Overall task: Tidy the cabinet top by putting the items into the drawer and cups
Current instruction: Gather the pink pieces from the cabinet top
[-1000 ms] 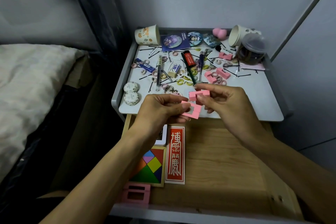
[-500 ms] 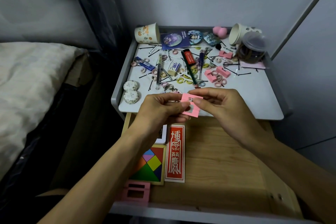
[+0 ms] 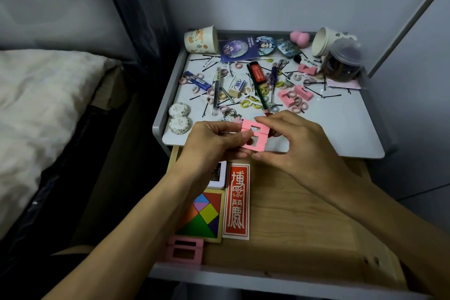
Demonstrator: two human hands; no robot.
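Two pink blocks [image 3: 254, 135] are pressed together into one frame with two square holes, held above the cabinet top's front edge. My left hand [image 3: 214, 141] pinches the lower block from the left. My right hand [image 3: 295, 143] pinches the upper block from the right. Below them the wooden drawer [image 3: 304, 221] stands pulled out. It holds a tangram puzzle [image 3: 203, 217], a red card [image 3: 237, 201], a white box [image 3: 218, 176] and another joined pink block pair [image 3: 185, 249]. Two paper cups lie tipped at the back: left cup [image 3: 202, 39], right cup [image 3: 327, 41].
The white cabinet top [image 3: 341, 124] is strewn with hair ties, bobby pins, pens, a lighter [image 3: 257, 74], badges, more pink blocks [image 3: 295, 96], two round puffs [image 3: 179, 118] and a clear jar [image 3: 344, 63]. A bed [image 3: 36, 105] lies left; a wall stands right.
The two pink blocks, held apart a second ago, are now fitted together. Both hands have drawn close to each other and stay over the cabinet's front edge.
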